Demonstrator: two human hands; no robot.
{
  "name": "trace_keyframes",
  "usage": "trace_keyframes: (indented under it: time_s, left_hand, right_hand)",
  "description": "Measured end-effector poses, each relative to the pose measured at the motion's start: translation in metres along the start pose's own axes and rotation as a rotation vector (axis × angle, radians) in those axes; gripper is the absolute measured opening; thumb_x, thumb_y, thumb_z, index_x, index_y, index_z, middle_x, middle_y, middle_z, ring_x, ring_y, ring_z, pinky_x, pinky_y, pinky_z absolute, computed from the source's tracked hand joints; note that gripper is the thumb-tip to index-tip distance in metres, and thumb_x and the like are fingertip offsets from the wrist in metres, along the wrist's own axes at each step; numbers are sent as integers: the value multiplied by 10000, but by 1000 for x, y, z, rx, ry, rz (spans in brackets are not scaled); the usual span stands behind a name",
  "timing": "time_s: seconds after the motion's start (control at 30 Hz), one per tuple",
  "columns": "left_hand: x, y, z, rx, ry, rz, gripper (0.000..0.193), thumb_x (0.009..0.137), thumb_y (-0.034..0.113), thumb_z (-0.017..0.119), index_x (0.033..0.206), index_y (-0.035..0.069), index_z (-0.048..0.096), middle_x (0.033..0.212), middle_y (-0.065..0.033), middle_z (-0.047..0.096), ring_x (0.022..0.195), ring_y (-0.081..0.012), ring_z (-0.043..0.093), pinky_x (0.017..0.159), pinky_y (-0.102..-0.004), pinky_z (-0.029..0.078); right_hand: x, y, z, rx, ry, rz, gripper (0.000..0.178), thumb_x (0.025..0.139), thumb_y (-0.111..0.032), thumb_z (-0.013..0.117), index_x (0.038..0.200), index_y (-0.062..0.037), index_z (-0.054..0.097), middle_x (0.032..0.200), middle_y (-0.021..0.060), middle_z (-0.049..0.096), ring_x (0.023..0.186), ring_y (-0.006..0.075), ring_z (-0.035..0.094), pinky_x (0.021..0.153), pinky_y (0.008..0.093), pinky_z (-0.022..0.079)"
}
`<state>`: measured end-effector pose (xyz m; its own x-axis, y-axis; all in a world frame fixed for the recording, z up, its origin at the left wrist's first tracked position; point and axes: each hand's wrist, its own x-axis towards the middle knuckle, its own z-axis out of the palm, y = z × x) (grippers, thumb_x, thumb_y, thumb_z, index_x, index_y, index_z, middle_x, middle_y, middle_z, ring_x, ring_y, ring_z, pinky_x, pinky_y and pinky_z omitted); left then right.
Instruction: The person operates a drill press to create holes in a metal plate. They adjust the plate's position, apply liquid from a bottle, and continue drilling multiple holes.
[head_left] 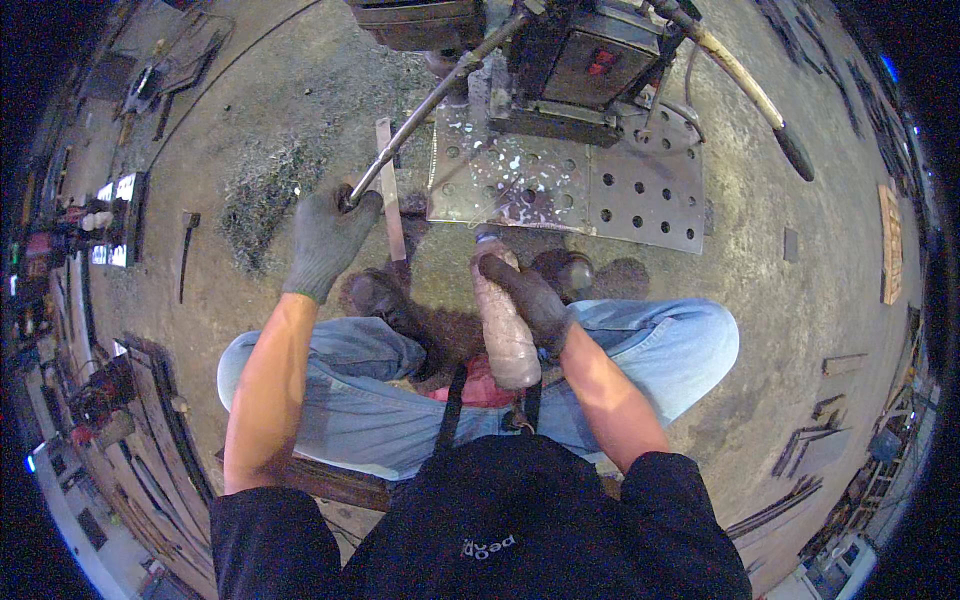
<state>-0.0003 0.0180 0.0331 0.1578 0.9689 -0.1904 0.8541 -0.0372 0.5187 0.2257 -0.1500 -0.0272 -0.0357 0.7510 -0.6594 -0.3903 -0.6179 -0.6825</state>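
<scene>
1. Left hand (338, 235): gloved in grey knit, positioned at 10 o'clock from the centre of the view. Fingers are closed around the lower end of a metal rod (425, 112).
2. Metal rod: extends from the left fist on a slant between 1 and 2 o'clock, reaching the dark machine (590, 65) at the top of the view.
3. Right hand (530, 302): gloved in a darker material, positioned just off centre at 3 o'clock. It is gripping a plastic bottle (508, 345).
4. Plastic bottle: located near the centre, between the knees. Its body is twisted and crumpled. The blue-coloured end points slightly short of 12 o'clock; the broad end points slightly short of 6 o'clock.
5. Machine: stands at 1 o'clock. A long pale handle (735, 75) with a black end projects from its side toward 4 o'clock.
6. Perforated metal plate (660, 180): lies on the floor at 2 o'clock, with round holes. A second plate (450, 205), sprinkled with pale specks, adjoins it at 12 o'clock.
7. Flat metal strip (392, 205): lies at 11 o'clock, just beside the left hand.
8. Dark shavings (262, 205): heaped on the floor at 10 o'clock, beyond the left hand.
9. Hammer-shaped tool (186, 250): lies at 9 o'clock, well apart from both hands.
</scene>
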Motion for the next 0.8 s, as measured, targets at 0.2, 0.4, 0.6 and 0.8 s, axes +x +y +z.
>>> trace_keyframes:
  time_s: [0.2, 0.4, 0.6, 0.8]
  left_hand:
    - [-2, -1, 0, -21, 13, 17, 405, 838, 378, 718, 829, -26, 694, 632, -212, 599, 574, -248, 604, 576, -439, 456]
    - [-6, 12, -2, -27, 22, 30, 400, 845, 361, 723, 824, -37, 687, 645, -209, 600, 587, -231, 586, 591, -432, 456]
    - [0, -7, 6, -49, 23, 65, 397, 867, 355, 700, 832, -40, 685, 639, -210, 581, 577, -227, 541, 593, -430, 447]
    - [-1, -4, 6, -70, -18, 0, 398, 862, 364, 698, 849, -34, 691, 665, -210, 598, 599, -248, 575, 601, -427, 453]
  right_hand:
    - [2, 0, -2, -51, -3, 5, 566, 907, -530, 693, 1188, -40, 652, 927, 33, 666, 787, 133, 617, 728, 301, 513]
    - [6, 10, -4, -20, 38, -174, 508, 882, -405, 741, 1216, -35, 644, 1068, 64, 673, 939, 158, 632, 853, 319, 514]
    - [3, 6, 1, -157, 41, -244, 570, 860, -299, 768, 1318, -20, 572, 1185, 89, 651, 1069, 202, 618, 974, 342, 492]
    - [-10, -9, 7, 170, -29, -33, 517, 895, -345, 732, 1281, -29, 596, 1118, 83, 667, 965, 180, 641, 884, 329, 520]
